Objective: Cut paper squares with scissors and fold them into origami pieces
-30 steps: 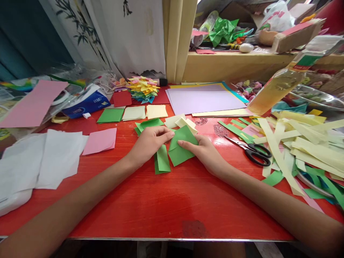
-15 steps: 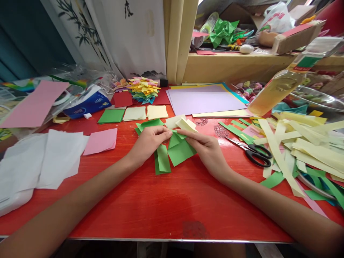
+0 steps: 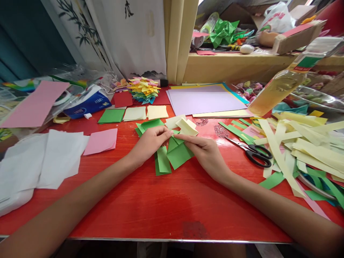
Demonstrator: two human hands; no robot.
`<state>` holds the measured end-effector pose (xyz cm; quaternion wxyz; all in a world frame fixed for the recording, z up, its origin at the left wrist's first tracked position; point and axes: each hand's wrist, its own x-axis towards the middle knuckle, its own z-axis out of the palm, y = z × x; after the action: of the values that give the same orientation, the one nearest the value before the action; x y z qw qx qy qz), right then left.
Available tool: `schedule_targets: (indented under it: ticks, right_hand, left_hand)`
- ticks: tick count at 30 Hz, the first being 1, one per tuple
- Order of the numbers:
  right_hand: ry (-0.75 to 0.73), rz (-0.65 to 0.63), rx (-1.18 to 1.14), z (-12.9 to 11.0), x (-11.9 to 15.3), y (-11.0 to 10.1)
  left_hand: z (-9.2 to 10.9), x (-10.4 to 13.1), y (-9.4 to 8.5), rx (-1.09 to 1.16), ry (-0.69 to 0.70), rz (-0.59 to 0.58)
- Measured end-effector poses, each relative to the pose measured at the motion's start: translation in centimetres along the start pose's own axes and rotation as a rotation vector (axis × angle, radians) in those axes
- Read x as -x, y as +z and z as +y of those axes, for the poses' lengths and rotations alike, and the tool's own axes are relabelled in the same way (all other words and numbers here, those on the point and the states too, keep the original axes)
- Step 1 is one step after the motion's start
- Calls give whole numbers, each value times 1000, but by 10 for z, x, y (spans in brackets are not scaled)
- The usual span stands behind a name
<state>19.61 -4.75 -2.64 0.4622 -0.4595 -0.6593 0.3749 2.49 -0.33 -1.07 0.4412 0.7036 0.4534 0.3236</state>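
Observation:
Near the middle of the red table, my left hand pinches the top of a partly folded green paper between thumb and fingertips. My right hand touches the same paper from the right, its fingers together and the index finger stretched toward my left thumb. Other green pieces lie beside and under my left hand. Behind the hands are small folded cream papers. The fingertips hide the paper's upper corner.
Black-handled scissors lie right of my right hand, beside a heap of cut strips. A tilted bottle stands behind. Square paper stacks and a pile of folded pieces sit beyond my left hand; white sheets lie left.
The green paper has turned slightly and its lower right corner has shifted left. My right hand has moved a little down, uncovering more of the cream papers.

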Motion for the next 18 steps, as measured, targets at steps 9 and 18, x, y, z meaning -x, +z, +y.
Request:
schedule_targets:
  ticks: [9, 18]
  right_hand:
    - [228, -74, -466, 1, -5, 1]
    - [305, -257, -432, 4, -9, -2]
  left_hand:
    - [8, 6, 0, -266, 120, 32]
    - [10, 9, 4, -366, 216, 105]
